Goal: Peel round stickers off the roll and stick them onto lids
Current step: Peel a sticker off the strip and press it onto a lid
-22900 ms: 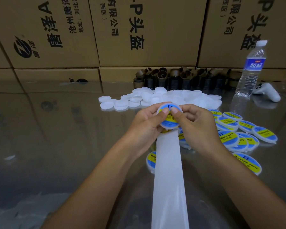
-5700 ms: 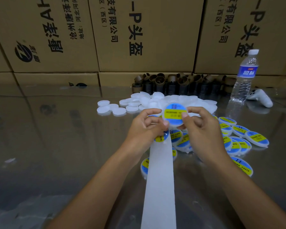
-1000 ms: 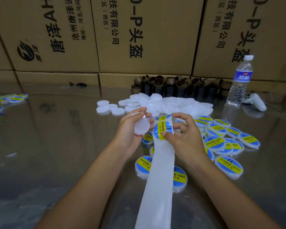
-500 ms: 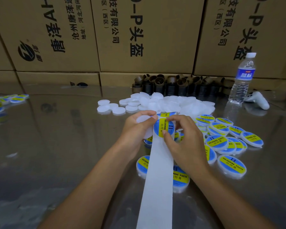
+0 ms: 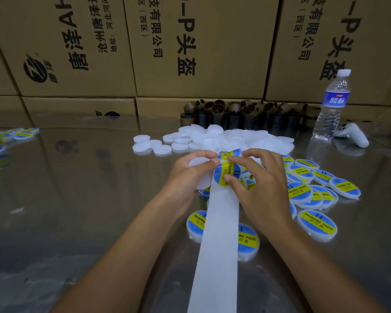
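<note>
1. Cardboard boxes [image 5: 190, 41] wall off the back. I count three large ones over a lower row, all cropped by the top edge, so their print is only partly readable.
2. The table [image 5: 77, 188] is glossy and mirrors the boxes; its near edge lies out of frame.
3. One white backing strip [image 5: 219, 245] runs from the bottom edge up to the hands; its roll is out of sight.
4. A pile of blank lids [image 5: 235, 138] sits behind the hands, too heaped to count. I make out at least ten labelled lids [image 5: 316, 224] overlapping on the right, two half-hidden under the strip and a few cropped at far left.
5. One water bottle [image 5: 332, 105] stands at the back right; the brown tubes [image 5: 235, 114] are too clustered to count.
6. My left hand [image 5: 187, 177] curls round one blank lid [image 5: 204, 182], partly hidden behind the strip.
7. My right hand [image 5: 257, 184] pinches the blue-and-yellow sticker [image 5: 220, 175] at the strip's top end between thumb and forefinger; I cannot tell whether its edge is lifted.
</note>
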### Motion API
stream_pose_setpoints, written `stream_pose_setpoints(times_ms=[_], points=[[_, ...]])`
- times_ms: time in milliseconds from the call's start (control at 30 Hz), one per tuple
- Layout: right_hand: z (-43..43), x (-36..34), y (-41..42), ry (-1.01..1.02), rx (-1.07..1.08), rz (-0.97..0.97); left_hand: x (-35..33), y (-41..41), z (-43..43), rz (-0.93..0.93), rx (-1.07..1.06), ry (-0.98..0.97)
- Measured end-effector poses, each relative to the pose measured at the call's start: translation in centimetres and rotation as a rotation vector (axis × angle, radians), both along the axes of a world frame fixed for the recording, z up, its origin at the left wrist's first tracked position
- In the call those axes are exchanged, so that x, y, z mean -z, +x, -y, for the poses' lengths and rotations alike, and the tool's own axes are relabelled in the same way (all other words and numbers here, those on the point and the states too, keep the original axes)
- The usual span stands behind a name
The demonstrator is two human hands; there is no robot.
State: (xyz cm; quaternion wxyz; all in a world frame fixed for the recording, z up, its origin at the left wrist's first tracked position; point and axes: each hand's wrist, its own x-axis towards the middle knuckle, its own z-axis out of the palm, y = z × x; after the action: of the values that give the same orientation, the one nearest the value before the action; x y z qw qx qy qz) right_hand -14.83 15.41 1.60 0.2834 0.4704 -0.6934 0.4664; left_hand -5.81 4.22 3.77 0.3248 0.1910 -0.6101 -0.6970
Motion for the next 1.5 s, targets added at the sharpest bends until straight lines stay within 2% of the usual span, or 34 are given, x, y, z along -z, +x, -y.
stream_pose_setpoints(times_ms=[467, 800, 1033, 1200, 1300, 1400, 1500], points=[[-0.2, -0.2, 0.1, 0.040, -0.028, 0.072, 0.2, 0.0, 0.0, 0.049, -0.003, -0.056], [-0.1, -0.1, 0.1, 0.040, -0.126, 0.128, 0.2, -0.2, -0.1, 0.042, -0.040, -0.014], [-0.1, -1.1, 1.0, -0.023, -0.277, 0.478, 0.5, -0.4, 0.2, 0.015, -0.170, 0.023], [-0.1, -1.7, 0.1, -0.319, -0.333, 0.821, 0.4, -0.4, 0.3, 0.020, -0.237, 0.007], [-0.5, -2.0, -0.4, -0.430, -0.357, 0.857, -0.1, -0.3, 0.5, -0.051, -0.268, 0.110], [-0.7, -2.0, -0.3, -0.394, -0.397, 0.761, -0.5, 0.0, 1.0, -0.156, -0.286, 0.270], [-0.8, -2.0, 0.1, -0.353, -0.440, 0.706, -0.8, 0.5, 1.2, -0.333, -0.145, 0.436]])
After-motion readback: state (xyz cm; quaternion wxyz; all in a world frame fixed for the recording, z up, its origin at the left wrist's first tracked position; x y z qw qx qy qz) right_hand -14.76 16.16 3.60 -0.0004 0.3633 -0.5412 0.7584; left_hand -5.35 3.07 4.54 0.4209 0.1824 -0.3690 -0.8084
